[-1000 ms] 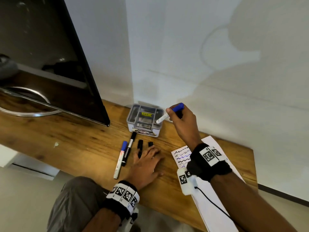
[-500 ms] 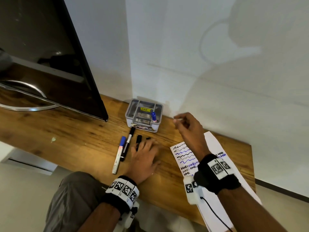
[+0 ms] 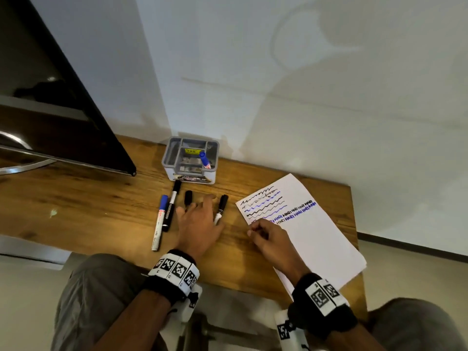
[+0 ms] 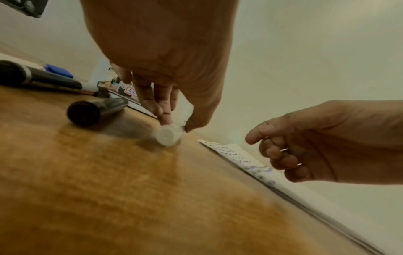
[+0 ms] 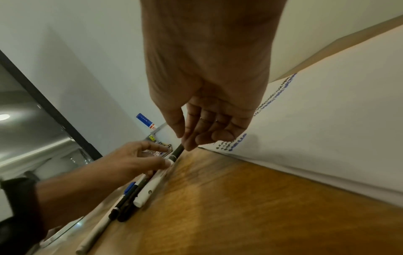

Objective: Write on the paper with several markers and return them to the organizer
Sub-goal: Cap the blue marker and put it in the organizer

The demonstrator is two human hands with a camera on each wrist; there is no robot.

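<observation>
Grey plastic compartmented organizer at wall: one blue-capped white marker upright inside. Left hand low over wooden desk, thumb and fingertips apparently pinching black-capped white marker. Right hand empty, fingers loosely curled, over scribbled white paper.

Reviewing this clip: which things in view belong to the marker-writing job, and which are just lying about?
Job:
paper
organizer
blue marker in organizer
blue marker on desk
long black marker
black marker under left hand
black-capped marker by left thumb

Lying about:
monitor
desk
</observation>
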